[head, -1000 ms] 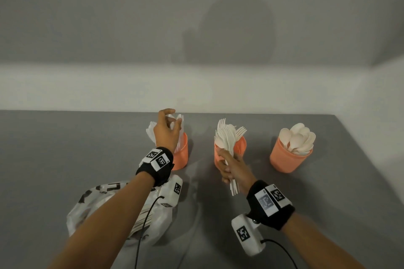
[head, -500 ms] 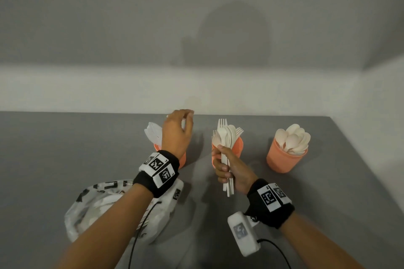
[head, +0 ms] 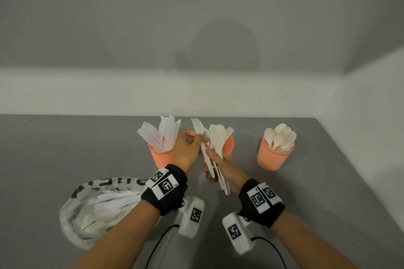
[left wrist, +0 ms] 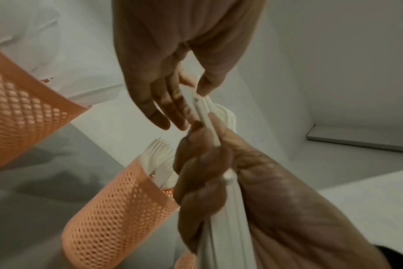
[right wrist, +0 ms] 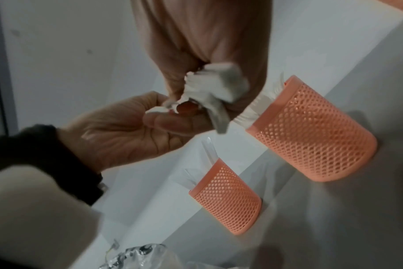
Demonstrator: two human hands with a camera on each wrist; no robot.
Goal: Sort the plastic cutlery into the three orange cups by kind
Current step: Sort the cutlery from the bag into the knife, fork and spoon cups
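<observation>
— What are the hands doing?
— The right hand grips a bundle of white forks; the left hand pinches one fork from it.
— And the cups?
— Three orange cups stand along the surface's far edge, holding knives, forks and spoons.

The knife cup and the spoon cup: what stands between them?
In the head view, the fork cup stands between the knife cup and the spoon cup. Both hands meet before it, the right hand gripping a fork bundle, the left hand pinching one.
</observation>
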